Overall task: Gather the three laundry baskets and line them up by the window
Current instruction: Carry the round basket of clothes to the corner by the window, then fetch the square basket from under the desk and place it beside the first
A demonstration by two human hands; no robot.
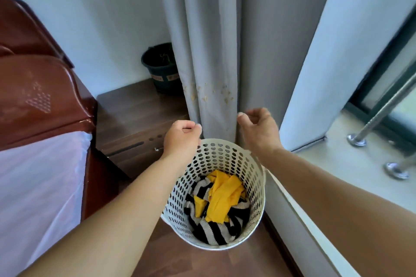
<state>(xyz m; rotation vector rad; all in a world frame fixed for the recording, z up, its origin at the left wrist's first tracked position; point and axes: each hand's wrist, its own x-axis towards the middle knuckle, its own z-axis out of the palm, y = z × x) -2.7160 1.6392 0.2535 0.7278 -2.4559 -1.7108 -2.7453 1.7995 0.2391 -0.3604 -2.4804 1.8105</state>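
- Nearest, two bare forearms reach forward and down over a white perforated plastic laundry basket [254, 177] standing on the dark wood floor [202, 263]
- Inside the basket lie a crumpled yellow cloth [222, 195] and a black-and-white striped knit [213, 229]
- On its right the basket sits tight against the low white ledge under the window [387, 87], so it looks already placed in its spot
- Above the far rim, the left hand [180, 137] hovers with fingers loosely curled, holding nothing; its wrist overlaps the rim, and contact cannot be told
- Across from it, the right hand [258, 128] is likewise half curled and empty, clear of the rim
- Behind them hangs a grey pleated curtain [213, 51], stained near its hem, with a dark wooden bedside cabinet [139, 119] and a black plastic plant pot [161, 65] to the left
- Judging by this, one basket seems set down; no other baskets are in view
- Next, the move likely calls for turning away to fetch another and setting it just beside this one along the ledge
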